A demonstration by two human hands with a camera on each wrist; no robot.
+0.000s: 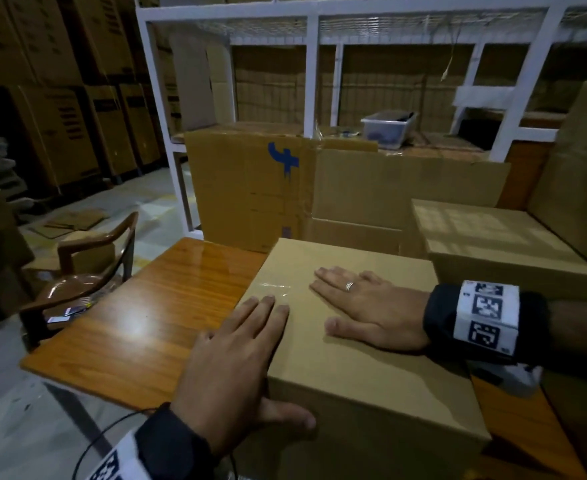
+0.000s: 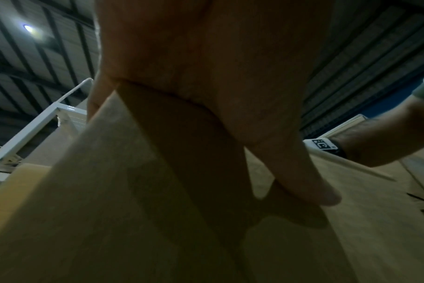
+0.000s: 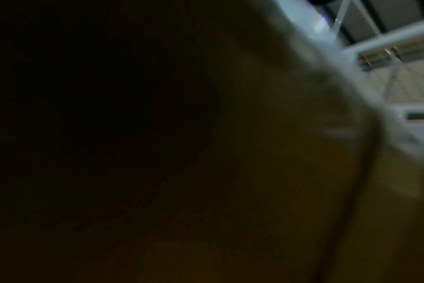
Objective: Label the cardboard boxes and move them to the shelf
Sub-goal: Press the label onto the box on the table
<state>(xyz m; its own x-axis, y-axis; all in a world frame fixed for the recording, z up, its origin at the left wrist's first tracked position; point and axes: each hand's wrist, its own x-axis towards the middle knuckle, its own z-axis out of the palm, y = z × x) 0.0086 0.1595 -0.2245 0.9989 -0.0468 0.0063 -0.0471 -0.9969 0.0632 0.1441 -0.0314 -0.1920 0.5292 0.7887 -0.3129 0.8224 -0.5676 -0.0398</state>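
While the cardboard box [image 1: 354,344] sat on the wooden table [image 1: 139,323], the left hand [image 1: 236,362] lay flat over its near-left corner, fingers straight, thumb down the front, and the right hand [image 1: 364,306] pressed open-palmed beside them; no label showed under either, so shelving it now risked an unlabelled box, and flat palms could slip

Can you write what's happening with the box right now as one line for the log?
left hand: flat on cardboard box, thumb on its near side | right hand: flat on top | label: none seen

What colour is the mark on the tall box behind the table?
Blue mark, clearest in the head view.
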